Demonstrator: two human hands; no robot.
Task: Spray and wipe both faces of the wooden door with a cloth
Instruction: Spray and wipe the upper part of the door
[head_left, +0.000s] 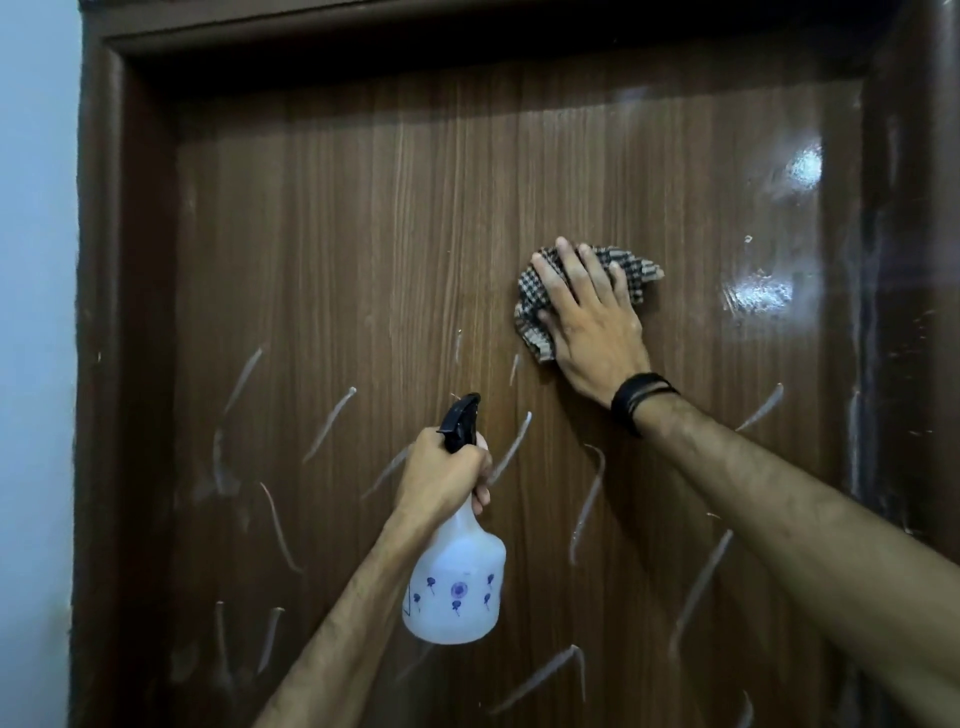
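Right hand (592, 322) flat, fingers straight, pressing crumpled brown-checked cloth (535, 312) against dark wooden door (363, 234) — left hand (447, 478) clenched around white plastic spray bottle (457, 582).

cloth (540, 306) largely hidden under right hand (592, 322), spray bottle (454, 587) neck hidden in left hand (441, 478), door (363, 234) bottom cut off

Pale blue wall (36, 260) beside brown frame (124, 260)
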